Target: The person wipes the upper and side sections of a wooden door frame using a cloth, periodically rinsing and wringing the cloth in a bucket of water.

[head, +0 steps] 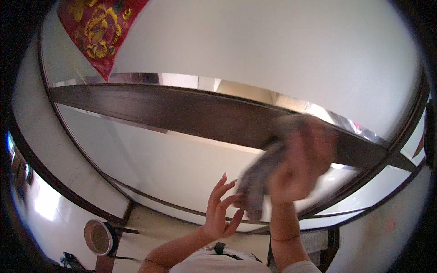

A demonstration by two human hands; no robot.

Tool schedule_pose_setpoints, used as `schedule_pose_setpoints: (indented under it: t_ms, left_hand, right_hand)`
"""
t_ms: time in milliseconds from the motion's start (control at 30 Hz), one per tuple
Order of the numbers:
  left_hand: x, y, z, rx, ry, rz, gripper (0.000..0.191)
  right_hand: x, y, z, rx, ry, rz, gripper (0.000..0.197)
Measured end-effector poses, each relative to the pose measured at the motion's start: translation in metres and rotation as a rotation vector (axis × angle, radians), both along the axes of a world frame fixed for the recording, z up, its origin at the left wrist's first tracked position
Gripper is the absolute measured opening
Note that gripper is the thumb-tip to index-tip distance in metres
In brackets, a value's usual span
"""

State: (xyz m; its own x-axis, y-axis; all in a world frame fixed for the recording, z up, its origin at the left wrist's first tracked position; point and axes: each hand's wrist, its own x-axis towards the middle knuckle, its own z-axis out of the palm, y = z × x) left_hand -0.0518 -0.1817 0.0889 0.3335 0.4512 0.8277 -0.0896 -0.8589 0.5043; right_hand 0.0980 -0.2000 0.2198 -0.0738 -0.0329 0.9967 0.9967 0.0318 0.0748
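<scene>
My right hand (pixel 297 174), blurred by motion, holds a grey cloth (pixel 256 184) up against the right part of a dark brown crosspiece (pixel 205 105). Part of the cloth hangs down to the left of my wrist. My left hand (pixel 220 213) is lower, with its fingers spread and raised. Its fingertips are close to the hanging end of the cloth; whether they touch it I cannot tell. Pale glossy panels lie above (pixel 256 44) and below (pixel 170 160) the crosspiece, and the upper one has a shiny bevelled lower edge.
A red pointed hanging with a gold flower (pixel 102 32) covers the upper left of the panel. Dark frame edges (pixel 78 146) curve down both sides. A round basin (pixel 99 238) stands at lower left, on what looks like a stool or chair. A pale wall (pixel 382 218) is at right.
</scene>
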Motion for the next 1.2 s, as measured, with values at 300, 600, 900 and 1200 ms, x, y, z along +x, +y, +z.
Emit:
schedule_pose_setpoints:
  t_ms: [300, 600, 900, 1200]
  left_hand:
    - [0.005, -0.004, -0.004, 0.019, -0.025, -0.028, 0.037]
    - [0.015, 0.007, -0.043, -0.281, -0.095, -0.063, 0.042]
    - [0.085, 0.047, -0.083, -0.349, 0.416, -0.464, 0.039]
    - [0.055, -0.010, -0.178, -0.803, 1.068, -0.741, 0.061]
  right_hand:
    - [0.069, -0.040, -0.005, 0.483, 0.569, 0.104, 0.028]
    - [0.002, 0.061, -0.049, 0.051, -0.237, 0.046, 0.030]
    - [0.171, -0.003, -0.214, 0.144, 0.450, -0.080, 0.022]
    - [0.109, -0.069, -0.314, -0.074, 0.496, 0.049, 0.021]
